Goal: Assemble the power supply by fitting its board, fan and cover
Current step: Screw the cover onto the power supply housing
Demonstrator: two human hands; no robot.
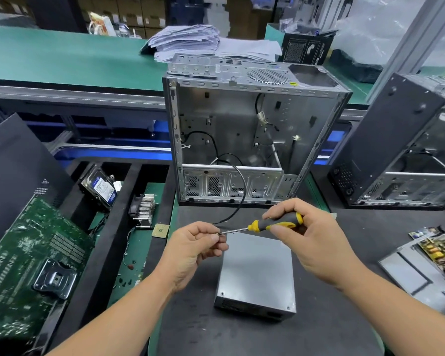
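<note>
My right hand (301,235) grips the screwdriver (272,224) handle just above the power supply (257,273), while my left hand (198,242) pinches at its tip, probably seating a screw, though it's too small to tell. I should keep the tip steady before lowering to a cover corner. The supply lies cover-on on the dark mat (319,327), in front of the open PC case (242,140); a motherboard (28,260) lies well left of it.

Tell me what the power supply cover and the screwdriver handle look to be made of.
Power supply cover: apparently sheet metal, matte grey, with folded edges and screws at the near corners.
Screwdriver handle, gripped by the right hand: probably moulded plastic or rubber, black with yellow sections; its slim shaft looks like bright steel.
</note>
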